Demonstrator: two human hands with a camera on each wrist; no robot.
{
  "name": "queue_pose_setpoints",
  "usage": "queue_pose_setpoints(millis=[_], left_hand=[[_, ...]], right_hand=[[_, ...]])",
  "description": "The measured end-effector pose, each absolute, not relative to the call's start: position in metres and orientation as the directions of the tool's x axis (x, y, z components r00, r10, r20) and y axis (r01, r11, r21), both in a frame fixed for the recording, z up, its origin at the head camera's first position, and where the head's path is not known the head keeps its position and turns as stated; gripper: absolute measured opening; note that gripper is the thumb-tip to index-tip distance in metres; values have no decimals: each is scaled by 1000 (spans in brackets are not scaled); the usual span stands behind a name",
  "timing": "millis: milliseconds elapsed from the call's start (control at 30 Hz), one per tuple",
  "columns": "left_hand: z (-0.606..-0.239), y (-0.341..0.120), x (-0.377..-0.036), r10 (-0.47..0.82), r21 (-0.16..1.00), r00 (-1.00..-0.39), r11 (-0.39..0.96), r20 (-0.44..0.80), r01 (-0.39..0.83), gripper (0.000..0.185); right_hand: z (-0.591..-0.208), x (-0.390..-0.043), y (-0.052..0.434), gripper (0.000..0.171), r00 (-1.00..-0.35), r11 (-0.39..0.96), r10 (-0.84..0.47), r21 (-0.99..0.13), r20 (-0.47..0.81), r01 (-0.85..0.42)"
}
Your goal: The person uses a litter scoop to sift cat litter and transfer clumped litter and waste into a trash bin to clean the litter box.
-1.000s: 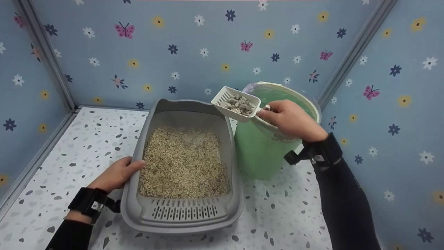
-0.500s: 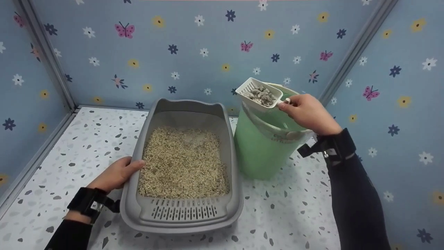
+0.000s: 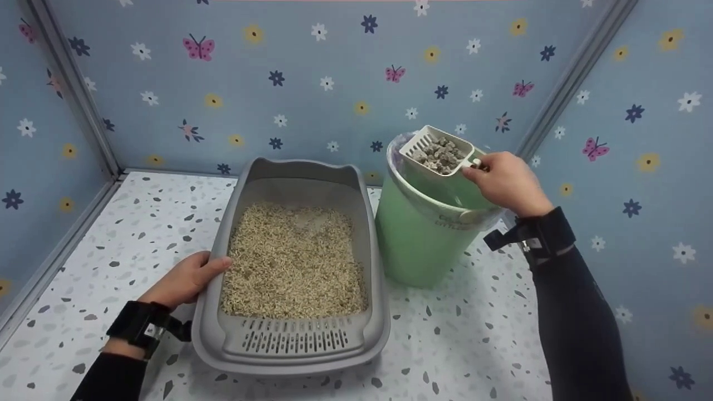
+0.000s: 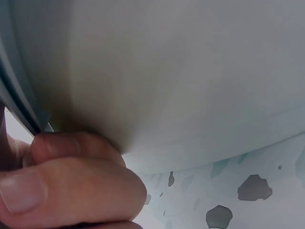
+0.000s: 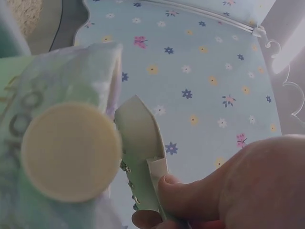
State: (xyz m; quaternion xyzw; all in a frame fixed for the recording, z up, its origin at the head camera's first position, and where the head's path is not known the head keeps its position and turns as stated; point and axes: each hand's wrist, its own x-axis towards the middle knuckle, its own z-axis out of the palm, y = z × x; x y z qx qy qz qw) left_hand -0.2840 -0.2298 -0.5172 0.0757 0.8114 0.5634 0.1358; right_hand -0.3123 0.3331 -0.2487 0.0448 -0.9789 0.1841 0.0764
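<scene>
A grey litter box (image 3: pixel 382 289) holds tan granular litter (image 3: pixel 295 267). My left hand (image 3: pixel 186 277) grips its left rim, thumb on top; in the left wrist view the fingers (image 4: pixel 90 188) curl under the rim, against the box's outer wall (image 4: pixel 181 81). My right hand (image 3: pixel 509 182) holds a white slotted litter scoop (image 3: pixel 419 147) by its short handle. Grey-brown clumps (image 3: pixel 441 155) lie in the scoop. It hangs over the mouth of a green bin (image 3: pixel 415 245). In the right wrist view the scoop (image 5: pixel 140 126) appears beside the bin's pale round knob (image 5: pixel 71 152).
Lining the bin's rim is a thin translucent bag (image 3: pixel 394 151). The bin stands against the right side of the litter box on a white speckled surface (image 3: pixel 445 334). Blue flowered panels (image 3: pixel 312 117) close in the back and both sides.
My right hand has carried the loaded scoop rightward, from the gap between litter box and bin to over the bin's opening. My left hand has stayed on the box's rim.
</scene>
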Motion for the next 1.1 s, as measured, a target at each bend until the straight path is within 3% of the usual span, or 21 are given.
queue_pose_setpoints(millis=[200, 533, 767, 1100], left_hand=[[-517, -229, -283, 267, 937, -954, 346, -138, -38, 49], [-518, -230, -284, 262, 938, -955, 344, -140, -43, 49], [-518, -229, -286, 265, 931, -953, 363, -148, -44, 56], [-519, -230, -285, 262, 930, -952, 364, -160, -56, 56]], right_hand=[[-253, -314, 337, 47, -980, 946, -27, -312, 199, -90], [-256, -315, 341, 29, -979, 967, -11, -249, 203, -62], [-261, -314, 342, 16, -952, 980, -46, -169, 301, -101], [-268, -312, 337, 30, -875, 992, -58, -73, 480, -106]])
